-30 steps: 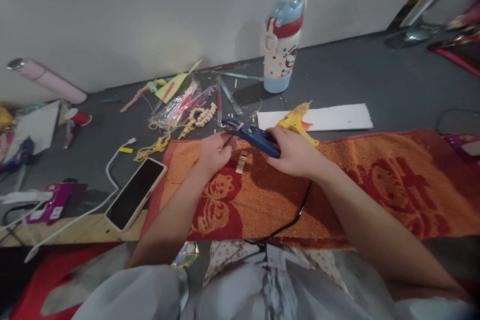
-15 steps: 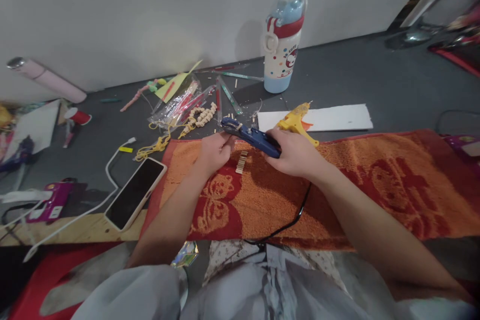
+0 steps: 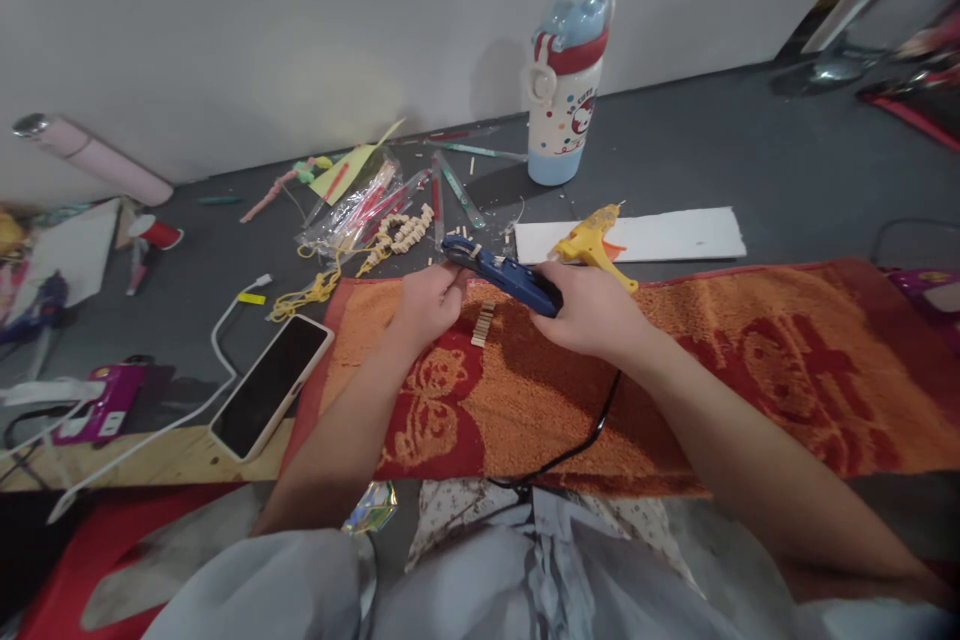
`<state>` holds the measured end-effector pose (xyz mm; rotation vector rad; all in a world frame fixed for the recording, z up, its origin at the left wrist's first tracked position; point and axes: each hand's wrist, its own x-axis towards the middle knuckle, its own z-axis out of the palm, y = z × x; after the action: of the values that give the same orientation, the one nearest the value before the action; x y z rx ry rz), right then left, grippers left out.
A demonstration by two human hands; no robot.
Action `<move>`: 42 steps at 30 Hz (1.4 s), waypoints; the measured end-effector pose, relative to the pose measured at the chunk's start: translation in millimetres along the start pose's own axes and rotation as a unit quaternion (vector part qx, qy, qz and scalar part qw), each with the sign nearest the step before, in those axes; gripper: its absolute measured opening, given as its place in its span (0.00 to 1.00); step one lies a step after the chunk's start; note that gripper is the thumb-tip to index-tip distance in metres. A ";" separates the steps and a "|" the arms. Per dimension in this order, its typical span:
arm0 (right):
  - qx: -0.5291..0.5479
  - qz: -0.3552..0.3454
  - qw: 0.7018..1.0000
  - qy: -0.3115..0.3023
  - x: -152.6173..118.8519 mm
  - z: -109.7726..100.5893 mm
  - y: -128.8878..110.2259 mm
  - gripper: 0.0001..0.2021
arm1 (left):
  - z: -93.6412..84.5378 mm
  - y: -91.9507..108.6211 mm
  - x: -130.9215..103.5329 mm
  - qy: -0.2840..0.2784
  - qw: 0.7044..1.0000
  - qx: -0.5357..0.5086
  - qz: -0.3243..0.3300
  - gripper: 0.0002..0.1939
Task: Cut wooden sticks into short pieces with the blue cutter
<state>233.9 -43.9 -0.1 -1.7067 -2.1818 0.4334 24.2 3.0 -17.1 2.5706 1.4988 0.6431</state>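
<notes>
My right hand [image 3: 596, 308] is wrapped round the near end of a long dark blue hand tool [image 3: 506, 277]; its exact kind I cannot make out. The tool slants up to the left, above the towel. My left hand [image 3: 431, 303] is closed in a pinch just below the tool's far end. Whatever its fingers hold is hidden or too small to name. Between the hands, a short row of small wooden pieces [image 3: 483, 324] lies on the orange and red towel [image 3: 555, 400]. Behind my right hand, a yellow glue gun [image 3: 591, 238] rests across a white strip [image 3: 682, 235].
A cartoon-printed bottle [image 3: 566, 100] stands at the back. Plastic-wrapped sticks [image 3: 367, 205] and a strung bunch of small wooden pieces [image 3: 405, 232] lie left of centre. A phone [image 3: 271, 387] and white cable [image 3: 217, 335] are at left. A black cord [image 3: 600, 425] crosses the towel.
</notes>
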 end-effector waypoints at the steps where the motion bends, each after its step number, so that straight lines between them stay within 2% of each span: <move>1: 0.000 0.000 1.000 0.000 -0.2 0.1 -0.3 0.12 | 0.3 -0.4 0.0 0.003 1.000 0.001 0.002 0.13; 10: -0.012 0.008 1.000 -0.008 -0.2 0.6 -1.9 0.11 | 4.7 -3.8 -0.2 0.037 0.999 0.023 0.018 0.12; 25: -0.023 0.015 0.999 -0.024 0.3 1.5 -0.9 0.11 | 5.3 -11.7 2.9 -0.014 0.996 0.070 0.046 0.12; 30: -0.021 0.014 0.999 -0.027 0.7 2.1 -0.1 0.11 | 4.0 -15.2 4.0 -0.014 0.996 0.064 0.054 0.12; 36: -0.010 0.003 1.000 -0.026 3.6 5.3 -0.8 0.13 | 5.1 -13.5 2.3 0.027 0.999 0.031 0.027 0.11; 42: -0.003 -0.047 0.999 0.000 3.5 5.3 2.6 0.19 | -2.1 -3.9 0.4 0.074 0.996 -0.039 0.030 0.10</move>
<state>233.0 -40.1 -5.7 -1.5992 -2.2545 0.4011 20.4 5.1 -16.2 2.5683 1.4105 0.8980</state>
